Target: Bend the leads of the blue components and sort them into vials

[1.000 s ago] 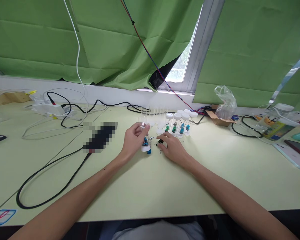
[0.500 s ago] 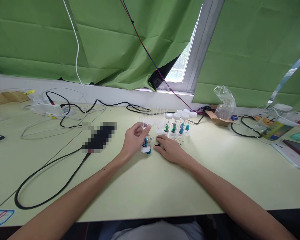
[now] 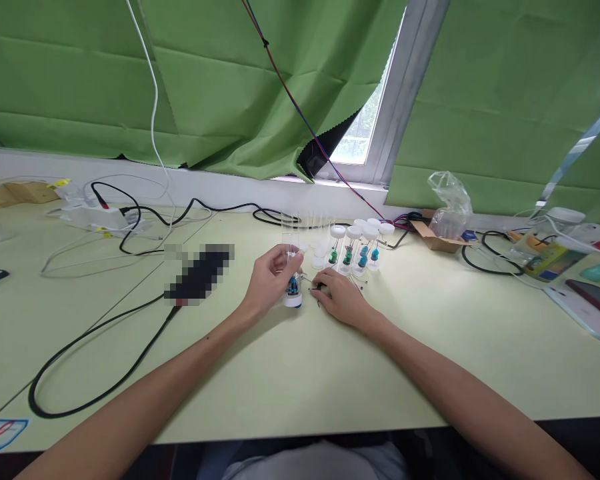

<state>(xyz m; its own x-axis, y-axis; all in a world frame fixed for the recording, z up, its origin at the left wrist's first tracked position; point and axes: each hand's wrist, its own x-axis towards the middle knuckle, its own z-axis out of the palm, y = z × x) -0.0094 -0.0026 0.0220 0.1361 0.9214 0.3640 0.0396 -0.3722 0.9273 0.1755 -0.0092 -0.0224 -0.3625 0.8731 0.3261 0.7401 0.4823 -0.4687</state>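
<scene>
The left hand was clamped around a clear tube, thumb against fingers, just above the pale green table. The tube's smooth round white cap pointed down, and banded blue-and-black shapes showed through its see-through wall. Since half a second earlier, the tube had shifted slightly to the right, and its cap now hid most of a rounded blue piece behind it; so that piece was harder to see. The right hand rested just beside, fingers curled over small dark bits; whether it gripped any, I could not tell at this scale.

Behind the right hand stood capped tubes, clear cylinders holding knobbly green or blue lumps on thin stems. Left of those were glassy, nearly invisible tubes. Farther right, a crinkled plastic bag sat in a brown cardboard box. Creased green cloth hung behind.
</scene>
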